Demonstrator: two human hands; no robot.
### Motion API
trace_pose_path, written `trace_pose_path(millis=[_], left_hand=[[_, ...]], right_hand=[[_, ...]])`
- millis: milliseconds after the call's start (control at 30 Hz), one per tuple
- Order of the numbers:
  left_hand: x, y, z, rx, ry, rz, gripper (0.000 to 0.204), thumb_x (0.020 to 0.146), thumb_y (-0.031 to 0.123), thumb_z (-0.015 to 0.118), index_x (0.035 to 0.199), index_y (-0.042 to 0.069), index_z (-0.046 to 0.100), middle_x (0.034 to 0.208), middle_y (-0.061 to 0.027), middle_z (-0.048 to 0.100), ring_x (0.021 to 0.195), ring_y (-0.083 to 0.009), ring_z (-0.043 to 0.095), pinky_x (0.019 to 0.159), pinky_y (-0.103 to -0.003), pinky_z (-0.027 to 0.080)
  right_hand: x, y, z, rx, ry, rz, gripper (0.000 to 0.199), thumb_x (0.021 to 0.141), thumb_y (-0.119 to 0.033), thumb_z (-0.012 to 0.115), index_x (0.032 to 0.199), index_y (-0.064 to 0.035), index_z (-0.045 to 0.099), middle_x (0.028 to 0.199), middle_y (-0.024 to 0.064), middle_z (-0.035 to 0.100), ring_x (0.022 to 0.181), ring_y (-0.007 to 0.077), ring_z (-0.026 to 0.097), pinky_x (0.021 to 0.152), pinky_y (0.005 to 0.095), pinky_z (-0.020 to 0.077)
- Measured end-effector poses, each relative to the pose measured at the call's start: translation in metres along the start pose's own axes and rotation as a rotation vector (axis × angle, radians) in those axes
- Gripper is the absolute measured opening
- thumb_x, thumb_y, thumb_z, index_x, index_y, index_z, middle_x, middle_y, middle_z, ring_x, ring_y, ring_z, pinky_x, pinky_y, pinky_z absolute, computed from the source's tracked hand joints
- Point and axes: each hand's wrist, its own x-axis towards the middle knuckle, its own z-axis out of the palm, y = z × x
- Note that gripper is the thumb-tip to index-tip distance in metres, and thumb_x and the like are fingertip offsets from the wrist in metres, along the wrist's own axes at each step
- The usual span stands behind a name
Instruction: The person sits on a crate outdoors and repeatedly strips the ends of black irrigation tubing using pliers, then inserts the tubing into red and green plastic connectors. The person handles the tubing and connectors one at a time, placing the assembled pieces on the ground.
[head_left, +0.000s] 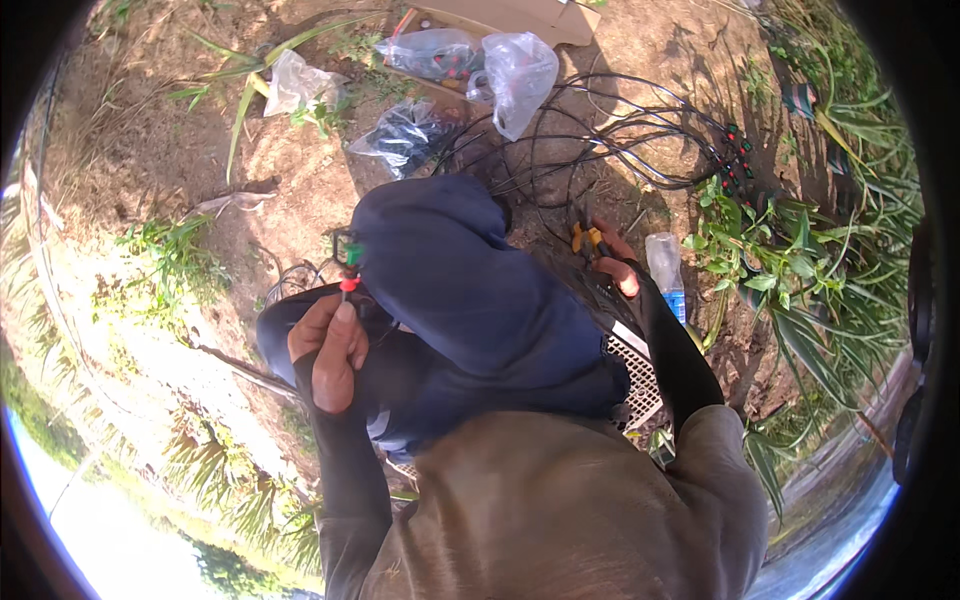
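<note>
Bare earth lies behind; your left hand (328, 352) pinches a small red-and-green dripper (349, 268) upright, yellow-handled pliers (590, 240) in your right hand (618, 262) lying well right of it.

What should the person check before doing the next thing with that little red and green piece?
1. Left hand has a firm pinch on the small red and green fitting: ok.
2. Right hand has hold of the yellow-handled pliers: ok.
3. Black tubes free of tangles: not ok, they loop over each other on the soil.
4. Plastic bags of parts within reach: cannot tell.
5. Clear bottle out of the way: ok, it lies beside the right hand.
</note>
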Motion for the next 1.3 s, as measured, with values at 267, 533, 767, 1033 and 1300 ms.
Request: trace_pose_path(millis=[267,533,767,1033,1300], left_hand=[[-0.044,0.022,0.01,-0.079,-0.144,0.045,0.026,0.094,0.02,0.063,0.101,-0.004,0.065,0.06,0.0039,0.05,0.051,-0.0021,0.04,0.047,-0.02,0.029],[-0.081,0.018,-0.009,0.05,-0.001,0.166,0.029,0.093,0.02,0.064,0.104,-0.007,0.065,0.08,-0.0043,0.064,0.073,-0.0074,0.054,0.065,-0.023,0.044],[-0.088,0.019,-0.018,0.015,-0.009,0.115,0.028,0.092,0.019,0.063,0.101,-0.007,0.065,0.079,-0.0055,0.065,0.074,-0.0074,0.053,0.066,-0.024,0.045],[-0.084,0.01,-0.017,0.118,-0.035,0.159,0.025,0.092,0.019,0.063,0.1,-0.005,0.066,0.075,-0.0087,0.064,0.072,-0.0098,0.055,0.067,-0.027,0.046],[-0.08,-0.004,-0.019,0.252,-0.05,0.27,0.027,0.091,0.02,0.064,0.101,-0.004,0.065,0.079,-0.0152,0.066,0.072,-0.0149,0.061,0.069,-0.029,0.048]], right_hand=[[-0.064,-0.225,0.112,0.092,-0.353,-0.183,0.071,0.076,-0.011,0.058,0.141,0.0059,0.035,0.141,0.0173,0.042,0.134,0.0245,0.039,0.112,0.0348,0.0229],[-0.078,-0.247,0.186,-0.46,-0.604,-0.406,0.057,0.079,-0.019,0.061,0.131,0.0031,0.048,0.128,0.0107,0.048,0.121,0.0208,0.047,0.104,0.0313,0.031],[-0.081,-0.243,0.197,-0.477,-0.541,-0.276,0.053,0.082,-0.02,0.058,0.129,0.003,0.05,0.13,0.0138,0.05,0.12,0.0231,0.05,0.103,0.0327,0.0342],[-0.081,-0.252,0.204,-0.601,-0.565,-0.322,0.047,0.083,-0.024,0.058,0.122,0.0027,0.053,0.122,0.012,0.051,0.113,0.0231,0.052,0.099,0.0321,0.0366],[-0.077,-0.246,0.205,-0.619,-0.538,-0.363,0.042,0.082,-0.023,0.058,0.115,0.0028,0.055,0.118,0.0111,0.05,0.108,0.0218,0.051,0.095,0.0313,0.0371]])
